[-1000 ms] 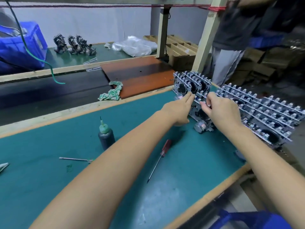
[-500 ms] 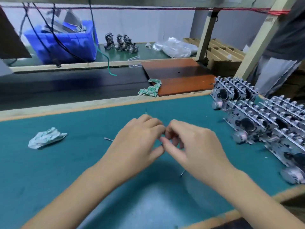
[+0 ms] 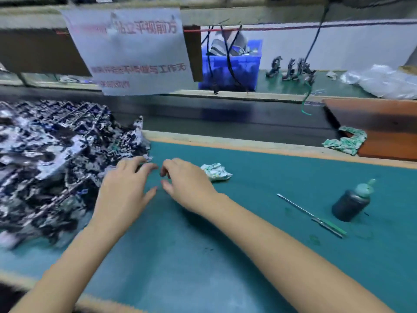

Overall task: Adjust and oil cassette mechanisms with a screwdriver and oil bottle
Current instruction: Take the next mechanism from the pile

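Head view: both hands reach for the next mechanism, tools idle.

Beside the blurred pile of cassette mechanisms (image 3: 52, 159), the left hand (image 3: 123, 193) is spread and empty; the right hand (image 3: 188, 184) hangs loosely curled, grasping nothing. Right of the pile lie the screwdriver (image 3: 312, 215) and dark, green-capped oil bottle (image 3: 352, 202). Next, likely lifting one unit clear.

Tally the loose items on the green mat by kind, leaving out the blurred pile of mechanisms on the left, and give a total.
Oil bottle: 1
Metal tool: 1
Crumpled rag: 1
Total: 3
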